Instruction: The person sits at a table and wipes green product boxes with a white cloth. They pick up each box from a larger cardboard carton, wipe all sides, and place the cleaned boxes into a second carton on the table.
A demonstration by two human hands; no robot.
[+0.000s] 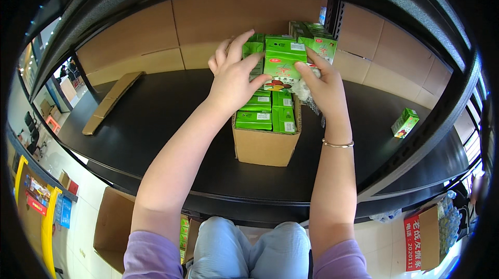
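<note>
A green drink carton (282, 66) with a fruit picture stands above the open cardboard box (265, 146), between my two hands. My left hand (232, 73) presses thumb and index finger against its left side, its other fingers raised over a green carton (253, 47) behind. My right hand (326, 84) grips the right side, thumb on the front. A crumpled white cloth (301, 91) is bunched under the right palm, its dark checked end hanging down. Several more green cartons (257, 118) sit packed in the box.
The box rests on a black shelf (156, 123). Behind it more cartons (325, 45) stand at the back. One loose carton (405, 123) lies at the right, and a flat cardboard strip (112, 103) at the left. A metal post (405, 159) rises at the right front.
</note>
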